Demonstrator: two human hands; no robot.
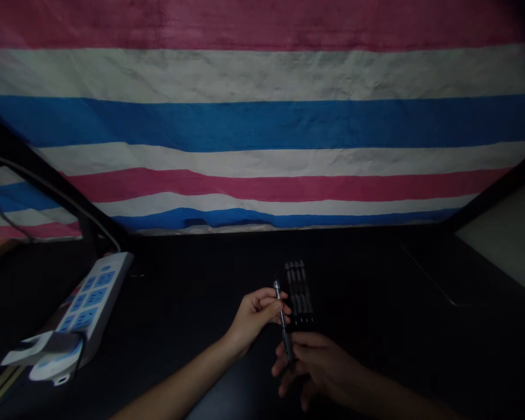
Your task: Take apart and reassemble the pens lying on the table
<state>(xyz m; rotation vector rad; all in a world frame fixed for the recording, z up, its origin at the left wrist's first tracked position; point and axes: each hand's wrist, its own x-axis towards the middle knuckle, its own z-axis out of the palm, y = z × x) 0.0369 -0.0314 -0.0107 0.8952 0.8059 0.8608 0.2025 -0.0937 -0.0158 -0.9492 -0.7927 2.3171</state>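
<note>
I'm holding a slim metal screwdriver (pixel 283 319) between both hands, above the dark tabletop (pixel 192 297). My left hand (pixel 256 318) is pinching its upper end, thumb and fingertips closed on the shaft just under the tip, which is pointing up and away from me. My right hand (pixel 315 364) is wrapping around the lower end, fingers curled over the handle so that most of it is hidden in my grip. The tool is standing almost upright, leaning slightly to the left at the top.

Just behind it, right beside my left fingertips, a small black bit case (pixel 298 291) is lying flat on the table, with a row of thin bits sitting side by side inside; the light is too dim for me to tell them apart.

Off to my left, a white power strip (pixel 94 297) with blue sockets is lying at an angle near the table's edge, a white plug (pixel 48 356) sitting in its near end and a cable running off behind it. Ahead, a striped tarp (pixel 262 122) in pink, white and blue is hanging across the back.
</note>
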